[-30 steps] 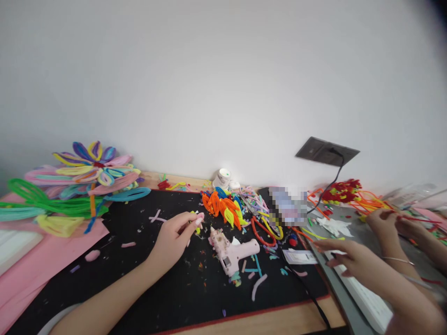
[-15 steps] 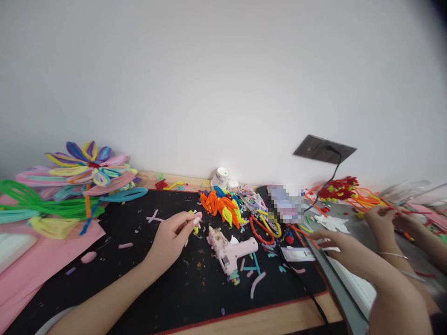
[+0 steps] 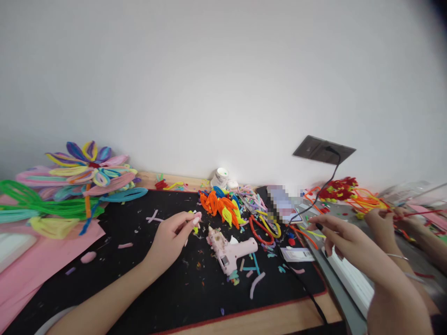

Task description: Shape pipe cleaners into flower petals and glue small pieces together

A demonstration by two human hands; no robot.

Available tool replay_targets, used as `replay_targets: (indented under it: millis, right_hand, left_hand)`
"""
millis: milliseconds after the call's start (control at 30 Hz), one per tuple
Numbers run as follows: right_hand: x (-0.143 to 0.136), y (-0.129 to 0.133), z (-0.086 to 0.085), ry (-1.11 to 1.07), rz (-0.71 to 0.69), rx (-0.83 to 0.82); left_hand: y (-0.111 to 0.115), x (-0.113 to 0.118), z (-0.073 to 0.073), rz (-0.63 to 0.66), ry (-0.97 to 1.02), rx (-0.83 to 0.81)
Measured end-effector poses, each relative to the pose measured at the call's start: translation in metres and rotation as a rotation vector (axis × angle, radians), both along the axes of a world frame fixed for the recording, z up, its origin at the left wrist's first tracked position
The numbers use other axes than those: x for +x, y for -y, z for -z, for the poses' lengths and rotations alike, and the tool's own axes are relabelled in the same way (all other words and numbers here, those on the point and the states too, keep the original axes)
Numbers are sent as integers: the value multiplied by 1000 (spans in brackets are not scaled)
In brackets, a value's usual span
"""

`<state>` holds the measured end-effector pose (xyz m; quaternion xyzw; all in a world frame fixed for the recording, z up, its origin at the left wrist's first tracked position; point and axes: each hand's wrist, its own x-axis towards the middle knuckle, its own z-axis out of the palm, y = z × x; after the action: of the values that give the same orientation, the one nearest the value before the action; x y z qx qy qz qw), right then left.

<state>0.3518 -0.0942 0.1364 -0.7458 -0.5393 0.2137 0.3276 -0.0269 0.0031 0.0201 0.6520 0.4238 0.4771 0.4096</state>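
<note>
My left hand [image 3: 177, 232] is pinched closed over the black mat, with bits of a small yellow-green chenille piece [image 3: 196, 230] showing at its fingertips. Just right of it lies a pink hot glue gun [image 3: 226, 253], nozzle toward the back left. Orange and yellow chenille leaves [image 3: 218, 207] lie behind the glue gun. My right hand [image 3: 344, 237] hovers at the right over the grey mat edge, fingers apart, nothing visible in them. Left of its fingers is an orange chenille stem [image 3: 305, 236].
Large chenille flowers [image 3: 92, 167] stand at the left beside pink paper [image 3: 52, 270]. A white cup [image 3: 220, 177] and a phone [image 3: 284, 204] are at the back. A black cord [image 3: 330, 179] hangs from the socket. A co-worker's hands [image 3: 379, 228] hold a red stem at the right.
My right hand has lifted back slightly and its fingers have spread. The orange stem near it and the black cord have shifted. My left hand has stayed still.
</note>
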Motion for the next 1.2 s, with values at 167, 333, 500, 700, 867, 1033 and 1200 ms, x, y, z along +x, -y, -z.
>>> replay_targets:
  millis: [167, 333, 500, 700, 867, 1033, 1200]
  right_hand:
    - [-26, -12, 0, 24, -36, 36]
    - [-64, -33, 7, -71, -156, -9]
    - [-95, -53, 13, -171, -288, 3]
    - [-106, -66, 23, -197, -404, 19]
    - [-103, -61, 21, -239, -441, -89]
    - [-91, -52, 10, -134, -451, -90]
    - [-67, -45, 3, -80, -438, -46]
  left_hand:
    - [2, 0, -1, 2, 12, 17]
    - [4, 3, -1, 136, 69, 31]
    - [9, 17, -10, 397, 164, -92]
    - [12, 44, -25, 630, 214, -257]
    - [8, 74, -26, 789, 235, -284]
    - [11, 101, -25, 872, 395, -402]
    - [16, 110, -31, 901, 478, -422]
